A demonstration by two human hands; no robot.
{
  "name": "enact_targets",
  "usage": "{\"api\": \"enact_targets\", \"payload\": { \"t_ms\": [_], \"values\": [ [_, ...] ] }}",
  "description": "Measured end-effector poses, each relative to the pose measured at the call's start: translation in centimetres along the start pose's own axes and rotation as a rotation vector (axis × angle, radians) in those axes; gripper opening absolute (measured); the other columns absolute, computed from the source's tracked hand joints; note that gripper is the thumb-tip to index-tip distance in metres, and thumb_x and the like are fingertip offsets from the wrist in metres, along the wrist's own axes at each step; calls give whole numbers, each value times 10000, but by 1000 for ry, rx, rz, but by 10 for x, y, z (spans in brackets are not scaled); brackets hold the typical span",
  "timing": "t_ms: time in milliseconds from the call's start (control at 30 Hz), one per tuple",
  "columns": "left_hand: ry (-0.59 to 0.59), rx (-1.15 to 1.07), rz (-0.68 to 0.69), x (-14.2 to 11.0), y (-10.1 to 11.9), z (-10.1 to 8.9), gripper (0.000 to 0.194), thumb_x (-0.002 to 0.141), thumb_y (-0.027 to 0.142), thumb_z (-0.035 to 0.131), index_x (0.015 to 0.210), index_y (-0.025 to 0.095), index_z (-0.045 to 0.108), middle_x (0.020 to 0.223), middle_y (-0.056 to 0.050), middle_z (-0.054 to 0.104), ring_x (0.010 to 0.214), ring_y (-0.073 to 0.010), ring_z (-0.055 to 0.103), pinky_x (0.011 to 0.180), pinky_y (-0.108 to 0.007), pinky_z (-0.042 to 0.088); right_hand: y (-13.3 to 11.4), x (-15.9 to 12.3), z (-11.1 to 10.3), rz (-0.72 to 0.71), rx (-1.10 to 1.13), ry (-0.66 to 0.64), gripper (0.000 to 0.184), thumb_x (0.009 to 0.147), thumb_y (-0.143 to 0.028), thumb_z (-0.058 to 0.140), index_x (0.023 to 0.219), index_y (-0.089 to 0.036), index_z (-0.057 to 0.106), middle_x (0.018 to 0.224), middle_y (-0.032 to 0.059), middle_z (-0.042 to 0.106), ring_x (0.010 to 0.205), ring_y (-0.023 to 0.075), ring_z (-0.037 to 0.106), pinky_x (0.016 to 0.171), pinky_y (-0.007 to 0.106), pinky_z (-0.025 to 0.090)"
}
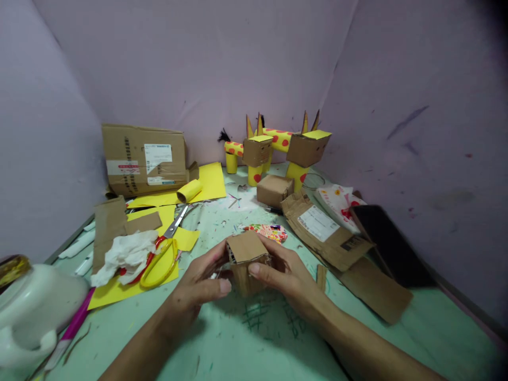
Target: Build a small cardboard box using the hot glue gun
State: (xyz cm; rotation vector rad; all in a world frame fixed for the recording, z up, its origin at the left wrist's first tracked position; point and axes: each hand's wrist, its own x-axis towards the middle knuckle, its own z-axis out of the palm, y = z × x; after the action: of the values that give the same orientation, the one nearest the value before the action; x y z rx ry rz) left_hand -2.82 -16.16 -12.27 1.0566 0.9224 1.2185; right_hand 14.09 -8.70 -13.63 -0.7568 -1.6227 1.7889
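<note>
Small brown cardboard box (245, 278), grasped between the bare left hand (198, 278) and right hand (291, 272) at the pale green tabletop (234, 346); light, even pressure should keep its edges square

The worktop (222, 338) is pale green with darker green scribbles; the paper sheets (210, 180) are plain yellow. Red spots dot the yellow tubes of the figures (278, 138) — their heads brown. The scissors (159, 264) have red-and-yellow handles — silver blades.
</note>
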Motion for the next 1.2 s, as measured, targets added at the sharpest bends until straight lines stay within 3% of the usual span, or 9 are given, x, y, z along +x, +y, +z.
{"api": "enact_targets", "payload": {
  "t_ms": [233,400,500,567,667,800,900,1033,1200],
  "values": [
    [206,33,-124,1,-7,10,592,698,330,739,1254,191,592,1273,-99,648,1232,-344,520,1008,-401,410,2,0,0,65,35,-15,427,759,-391,666,1126,-174,658,1083,86,709,940,260,651,810,371,506],
    [315,2,-198,2,-14,13,509,695,369,734,1148,163,630,1167,-113,694,1116,-331,604,903,-399,491,2,-3,2,168,-90,-15,423,789,-482,630,1083,-184,696,1026,92,727,794,231,676,562,287,526],
    [441,-89,-208,3,-11,15,377,659,322,732,995,157,692,939,-65,745,876,-255,678,711,-313,544,-5,-3,-3,242,-184,-4,579,763,-554,615,1169,-144,652,891,103,725,603,202,650,425,264,471],
    [565,-152,-193,4,-8,15,272,625,272,748,871,163,710,803,-21,734,737,-193,671,598,-250,536,-13,-1,-11,223,-334,114,623,759,-604,583,1161,-133,652,774,84,712,521,192,622,413,269,440],
    [670,-185,-173,6,-6,12,189,608,241,764,771,172,700,718,13,696,642,-148,639,513,-218,526,-23,4,-27,133,-821,397,534,813,-638,467,776,-168,718,594,71,664,547,230,626,479,289,393],
    [695,-158,-177,8,-5,8,211,631,256,737,814,155,708,799,-20,702,678,-172,637,510,-270,560,-17,13,-39,309,-1219,400,574,755,-698,485,483,-199,566,548,135,647,609,314,634,482,308,273],
    [700,-126,-172,8,-5,6,237,653,280,707,842,137,712,855,-51,703,728,-190,635,525,-291,569,-4,19,-40,291,-1169,384,471,670,-623,627,471,-211,513,574,129,644,654,327,626,500,305,243],
    [705,-101,-162,8,-3,3,288,645,302,713,874,128,711,824,-56,696,726,-193,622,515,-280,556,2,25,-41,314,-959,395,387,641,-475,671,429,-226,464,438,47,538,524,235,556,467,289,264],
    [754,-59,-103,9,1,-6,332,602,306,743,889,145,696,872,-41,689,754,-189,609,514,-265,548,-13,20,-36,309,-492,344,335,742,-508,493,579,-215,505,496,-24,471,428,125,456,452,272,462]
  ]
}}
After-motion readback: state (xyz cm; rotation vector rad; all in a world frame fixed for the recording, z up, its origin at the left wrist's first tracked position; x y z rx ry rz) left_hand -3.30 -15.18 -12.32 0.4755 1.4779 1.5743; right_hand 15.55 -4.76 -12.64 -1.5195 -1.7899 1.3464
